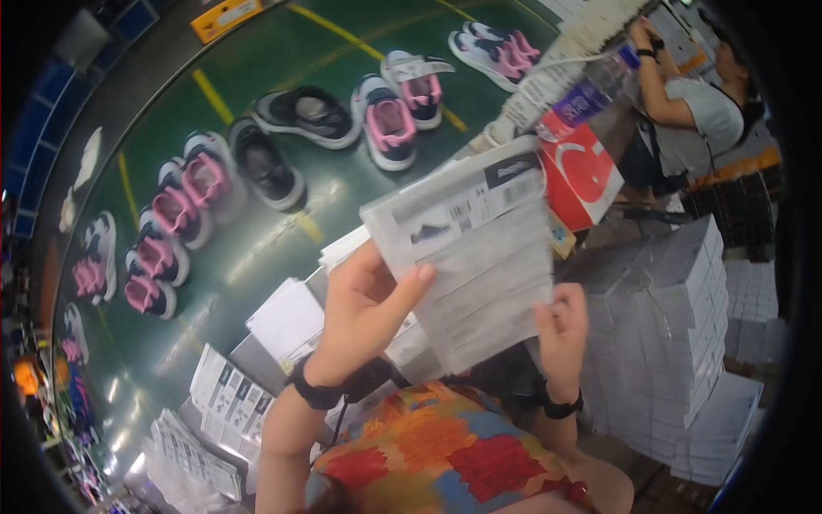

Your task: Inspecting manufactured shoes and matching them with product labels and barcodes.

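Green tabletop (338,184) beyond left hand (361,310), which pinches printed sheets (484,283), apparently for alignment; right hand (562,340) curled at their edge, grip unclear.

A loose top in blurry patches of orange, red, yellow and grey-blue (467,450), plus a black left wristband (317,390) and black right wristband (562,406).
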Available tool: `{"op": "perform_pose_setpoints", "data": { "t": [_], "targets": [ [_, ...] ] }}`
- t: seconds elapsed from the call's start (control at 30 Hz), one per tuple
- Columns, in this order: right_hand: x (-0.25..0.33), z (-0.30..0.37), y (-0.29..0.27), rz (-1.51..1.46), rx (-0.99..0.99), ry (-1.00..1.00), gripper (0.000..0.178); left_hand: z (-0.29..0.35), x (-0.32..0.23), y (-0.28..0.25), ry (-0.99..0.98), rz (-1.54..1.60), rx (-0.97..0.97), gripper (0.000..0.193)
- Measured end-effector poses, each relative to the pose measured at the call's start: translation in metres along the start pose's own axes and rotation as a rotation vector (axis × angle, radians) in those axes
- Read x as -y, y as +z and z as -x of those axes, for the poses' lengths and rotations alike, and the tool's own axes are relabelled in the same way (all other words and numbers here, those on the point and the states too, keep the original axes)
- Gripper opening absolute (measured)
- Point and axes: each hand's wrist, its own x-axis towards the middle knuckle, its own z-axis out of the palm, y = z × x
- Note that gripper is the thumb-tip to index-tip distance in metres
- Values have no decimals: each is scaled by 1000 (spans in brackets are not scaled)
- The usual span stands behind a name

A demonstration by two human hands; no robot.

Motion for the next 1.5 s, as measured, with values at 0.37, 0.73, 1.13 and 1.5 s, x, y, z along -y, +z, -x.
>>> {"op": "perform_pose_setpoints", "data": {
  "t": [0.37,0.73,1.13,1.5],
  "targets": [
    [129,-41,142,357,441,-1312,34,80,-80,-43,176,-511,-165,13],
    [149,-21,183,73,743,-1070,14,106,-78,-80,491,-816,-215,21],
    [123,-16,205,243,676,-1228,20,112,-63,-103,306,-742,-169,25],
    [116,-22,213,235,805,-1096,12,108,-50,-119,255,-652,-147,15]
  ]
}}
